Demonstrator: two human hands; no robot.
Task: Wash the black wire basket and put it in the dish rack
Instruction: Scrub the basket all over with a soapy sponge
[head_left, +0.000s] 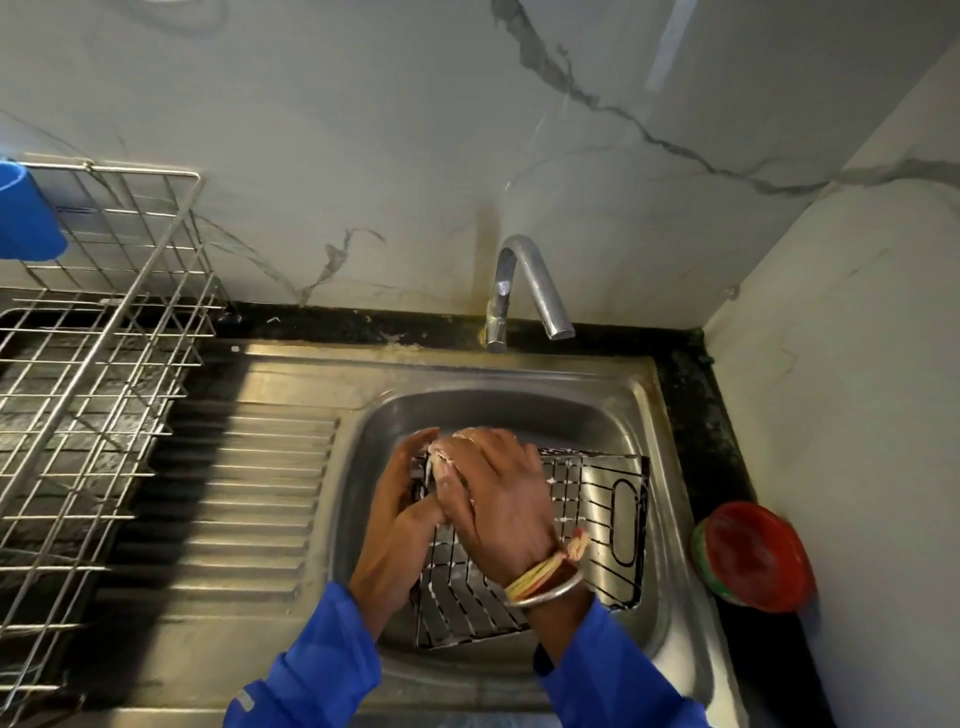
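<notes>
1. Black wire basket (587, 519) lies flat in the sink (670, 613), near you. Your left hand (395, 525) grips its left edge, and your right hand (498, 499) clutches a pale scrubber (447, 457) at its far-left corner.
2. Brace firmly with the left and scrub along each wire.
3. Right: a red-lidded tub (753, 556), contents hidden.
4. Far left: the dish rack (104, 364) holds a blue cup (26, 213).

Steel sink (655, 415) in a black counter (698, 431)
A black wire basket (597, 499) is lying in the basin; a dish rack (104, 364) is standing on the counter's left end, and a red-lidded tub (753, 556) is sitting at its right.
</notes>
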